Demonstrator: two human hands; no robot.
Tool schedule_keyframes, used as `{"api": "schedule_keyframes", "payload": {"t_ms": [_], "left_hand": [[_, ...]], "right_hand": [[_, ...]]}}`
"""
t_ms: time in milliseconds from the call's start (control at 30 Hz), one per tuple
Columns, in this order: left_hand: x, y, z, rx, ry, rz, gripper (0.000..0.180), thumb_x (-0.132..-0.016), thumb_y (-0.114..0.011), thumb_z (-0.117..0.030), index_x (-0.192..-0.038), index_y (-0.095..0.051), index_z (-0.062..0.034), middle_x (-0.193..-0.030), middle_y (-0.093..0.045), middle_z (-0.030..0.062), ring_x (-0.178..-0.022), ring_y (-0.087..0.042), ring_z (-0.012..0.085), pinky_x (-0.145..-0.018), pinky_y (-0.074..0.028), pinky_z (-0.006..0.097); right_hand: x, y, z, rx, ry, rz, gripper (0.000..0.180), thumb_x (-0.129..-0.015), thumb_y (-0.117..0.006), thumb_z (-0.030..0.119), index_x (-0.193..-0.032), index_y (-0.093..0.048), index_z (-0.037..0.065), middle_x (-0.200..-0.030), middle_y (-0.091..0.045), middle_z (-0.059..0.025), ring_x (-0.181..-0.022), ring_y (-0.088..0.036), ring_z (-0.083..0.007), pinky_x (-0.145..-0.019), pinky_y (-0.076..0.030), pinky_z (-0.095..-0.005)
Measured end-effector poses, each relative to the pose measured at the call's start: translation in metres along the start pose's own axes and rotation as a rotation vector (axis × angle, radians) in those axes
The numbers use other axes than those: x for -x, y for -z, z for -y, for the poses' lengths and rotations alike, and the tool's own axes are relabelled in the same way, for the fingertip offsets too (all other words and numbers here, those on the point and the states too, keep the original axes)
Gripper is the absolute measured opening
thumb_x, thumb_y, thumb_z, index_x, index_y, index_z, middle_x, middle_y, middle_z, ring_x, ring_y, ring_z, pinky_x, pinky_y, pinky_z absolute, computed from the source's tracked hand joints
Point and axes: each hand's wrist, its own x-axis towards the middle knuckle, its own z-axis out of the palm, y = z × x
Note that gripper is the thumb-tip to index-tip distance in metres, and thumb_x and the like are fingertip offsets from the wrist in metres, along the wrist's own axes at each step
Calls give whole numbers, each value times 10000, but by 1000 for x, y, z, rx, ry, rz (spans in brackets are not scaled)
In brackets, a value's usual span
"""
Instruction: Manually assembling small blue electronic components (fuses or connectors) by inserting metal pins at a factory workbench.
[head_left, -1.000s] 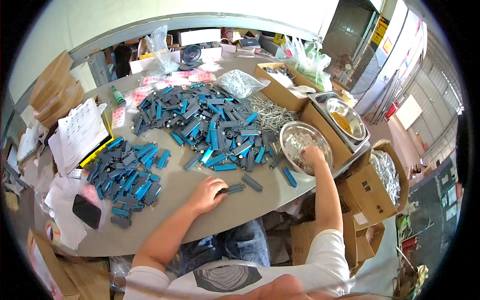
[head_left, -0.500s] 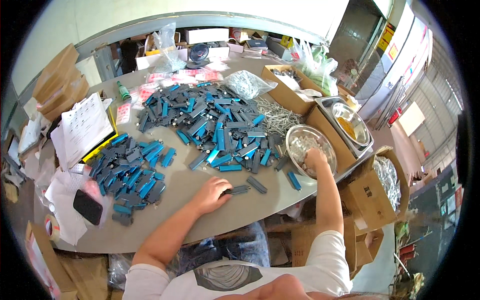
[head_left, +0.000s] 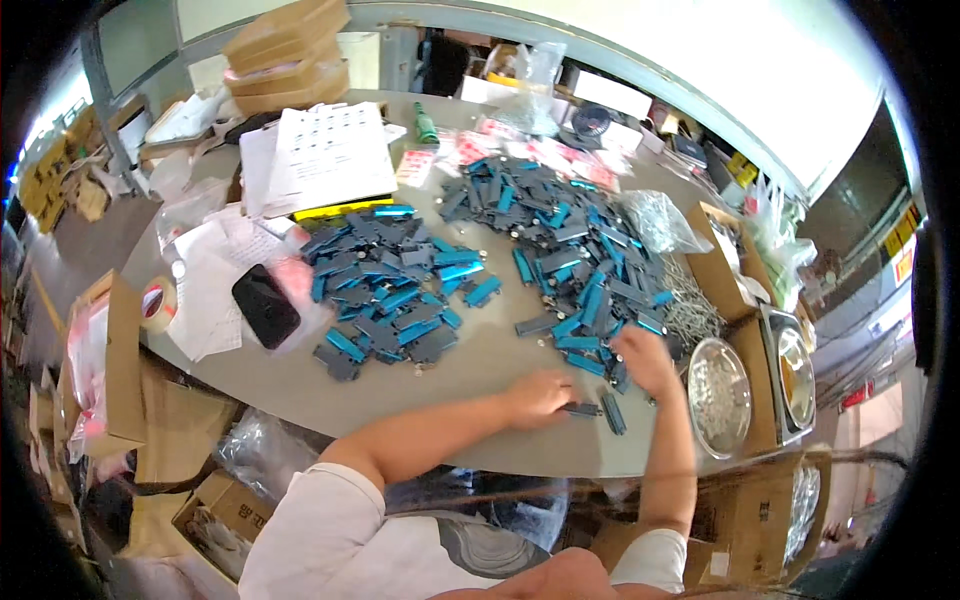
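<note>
My left hand (head_left: 540, 396) rests on the grey table (head_left: 470, 360) near its front edge, fingers pressed on a small dark blue-grey part (head_left: 583, 409). My right hand (head_left: 645, 358) lies at the near edge of a big pile of blue and grey parts (head_left: 570, 235), fingers curled among them; whether it grips one I cannot tell. Another loose part (head_left: 612, 412) lies between the hands. A round metal bowl of small pale pieces (head_left: 718, 395) sits just right of my right hand.
A second heap of blue-grey parts (head_left: 392, 285) lies to the left, beside a black phone (head_left: 265, 305), papers (head_left: 325, 155) and a tape roll (head_left: 156, 303). Cardboard boxes (head_left: 290, 55) stack at the back. A clear bag (head_left: 665, 222), loose wire pieces (head_left: 690, 310) and open cartons (head_left: 745, 300) line the right side.
My right hand has come out of the metal bowl and moved left to the edge of the parts pile. My left hand stays on the small part. The view has swung round.
</note>
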Motion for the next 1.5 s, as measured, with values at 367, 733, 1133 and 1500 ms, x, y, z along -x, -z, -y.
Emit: {"api": "schedule_keyframes", "payload": {"t_ms": [367, 733, 1133, 1500], "left_hand": [[15, -11, -1, 242, 113, -116, 329, -840, -551, -197, -1147, -533, -77, -1230, -508, 166, -1125, -468, 362, -939, -397, 450], [0, 6, 1, 56, 169, -87, 305, -759, -528, 8, -1050, -606, -46, -1007, -562, 169, -964, -542, 358, -829, -447, 411], [-1, 28, 13, 1521, 690, -347, 107, -869, -594, -49, -973, -581, -31, -904, -592, 51, -808, -598, 150, -776, -517, 273], [-1, 37, 4, 1753, 503, -241, 305, -794, -483, 80, -1088, -505, 1, -939, -560, 85, -874, -588, 199, -854, -503, 337]], "right_hand": [[-109, -115, 148, -466, 218, 68, 258, -856, -590, 241, -924, -612, -7, -695, -587, -87, -624, -520, -143, -585, -427, -299], [37, -51, 5, -613, -88, -472, 119, -877, -577, 101, -810, -570, 3, -658, -469, 31, -604, -373, -44, -523, -300, -217], [126, -88, -37, -89, -299, -725, 129, -795, -608, 95, -875, -608, -7, -844, -586, -159, -759, -576, -320, -697, -461, -383], [60, -79, -8, 153, 44, -604, 173, -748, -631, 111, -912, -630, 55, -975, -582, -137, -938, -541, -347, -812, -436, -439]]}}
